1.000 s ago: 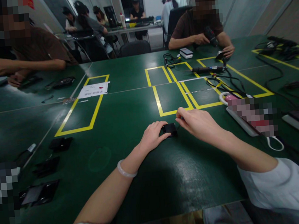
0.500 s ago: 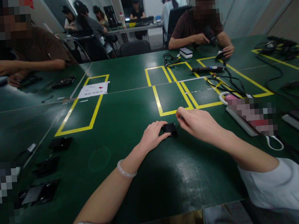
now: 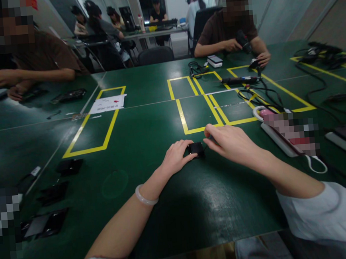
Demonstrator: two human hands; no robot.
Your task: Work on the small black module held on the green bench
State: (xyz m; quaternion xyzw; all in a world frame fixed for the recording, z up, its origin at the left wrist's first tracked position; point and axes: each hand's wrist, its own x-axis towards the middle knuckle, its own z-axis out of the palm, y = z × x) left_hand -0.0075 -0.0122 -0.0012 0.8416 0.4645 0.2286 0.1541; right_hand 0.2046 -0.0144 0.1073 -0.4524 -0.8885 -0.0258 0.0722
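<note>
A small black box-shaped part (image 3: 196, 149) lies on the green table in front of me. My left hand (image 3: 177, 158) holds it from the left, with the thumb on its near side and the fingers on its far side. Just to the right, my right hand (image 3: 226, 141) is closed in a pinch, its curled fingers close to the part's right end. A thin dark line shows between that end and the right fingertips; what it is, and what the pinch holds, I cannot make out.
Black parts (image 3: 69, 166) lie at left, near a white paper label (image 3: 108, 104). Yellow tape (image 3: 204, 129) marks the table. At right are a phone in a pink case (image 3: 289, 130), a black pen-shaped tool (image 3: 241, 80) and cables. Across the table, a person holds a drill (image 3: 243, 41).
Almost nothing differs. My left hand keeps its grip on the black part, and my right hand stays pinched beside it. The view has shifted very slightly.
</note>
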